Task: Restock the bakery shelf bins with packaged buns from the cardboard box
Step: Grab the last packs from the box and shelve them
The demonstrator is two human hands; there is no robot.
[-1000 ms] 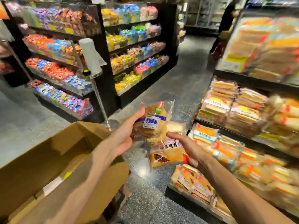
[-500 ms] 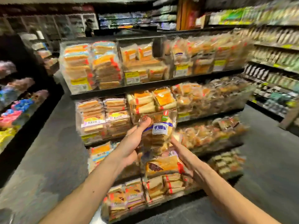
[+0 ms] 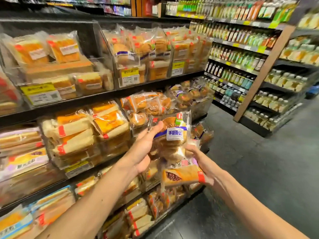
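Note:
My left hand (image 3: 146,147) grips a clear bag of brown buns with a blue-and-white label (image 3: 172,137), held upright in front of the middle shelf. My right hand (image 3: 198,157) holds an orange-wrapped bun with a red-bean picture (image 3: 183,175) just below it, its fingers also touching the lower end of the brown bun bag. Behind both packs stands the bakery shelf (image 3: 72,100) with clear plastic bins (image 3: 127,66) full of packaged buns and bread. The cardboard box is out of sight.
Wrapped bread fills all tiers on the left. To the right, a wooden-edged rack (image 3: 264,69) holds several rows of bottles. A dark stone floor aisle (image 3: 267,169) runs between the two racks.
The view has swung right from the box and the candy aisle onto the bakery shelf and come closer. Both hands keep the same two packs, held a little nearer the middle shelf.

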